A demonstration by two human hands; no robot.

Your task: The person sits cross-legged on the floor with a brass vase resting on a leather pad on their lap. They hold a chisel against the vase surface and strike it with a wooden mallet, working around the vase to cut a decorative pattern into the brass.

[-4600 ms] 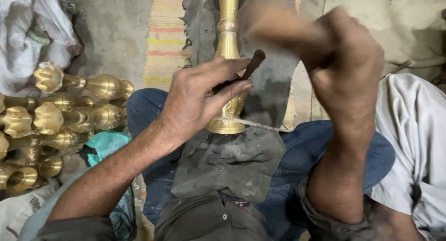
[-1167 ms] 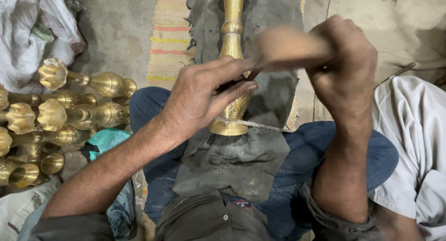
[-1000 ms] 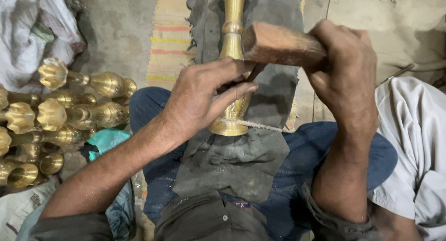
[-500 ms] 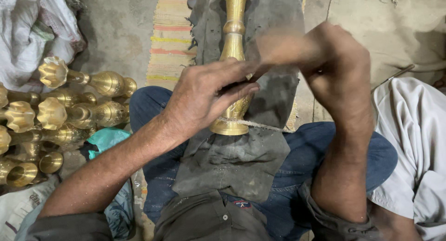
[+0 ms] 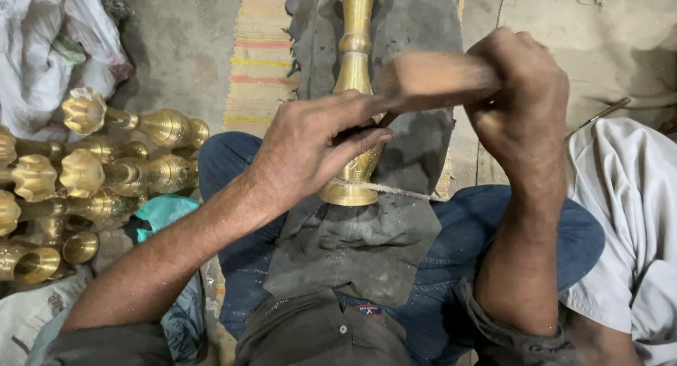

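Two hands (image 5: 310, 151), mallet (image 5: 434, 80), brass vase (image 5: 355, 84)

- I have one view only, from the head camera, so nothing is shared with a second view.
- It looks steeply down onto my lap, close in, with the vase (image 5: 355, 91) near frame centre.
- The vase's top end runs out of frame at the upper edge.

Left hand (image 5: 317, 144) pinching dark chisel (image 5: 384, 119) against brass vase (image 5: 355, 91) lying on grey cloth (image 5: 352, 246) across lap. Right hand (image 5: 525, 105) gripping wooden mallet (image 5: 434, 80), blurred, above chisel. Pile of brass vases (image 5: 84, 175) at left on floor.
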